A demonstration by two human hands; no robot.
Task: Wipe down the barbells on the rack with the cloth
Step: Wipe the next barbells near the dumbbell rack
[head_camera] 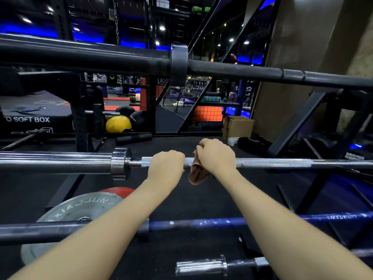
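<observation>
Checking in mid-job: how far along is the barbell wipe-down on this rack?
Nothing shows as finished; no bar looks visibly cleaner. In hand: the right hand grips the brown cloth around the chrome knurled barbell, while the left hand holds the same bar. Likely left: the thick black barbell above, the blue barbell below, and the lowest chrome-sleeved bar.

Under the left hand [166,165] runs a glossy chrome steel barbell [272,163], its grip rough with knurling. The right hand [217,155] grips a soft brown cloth [196,174], possibly microfibre. Above both, a matt black bar [242,70].
</observation>
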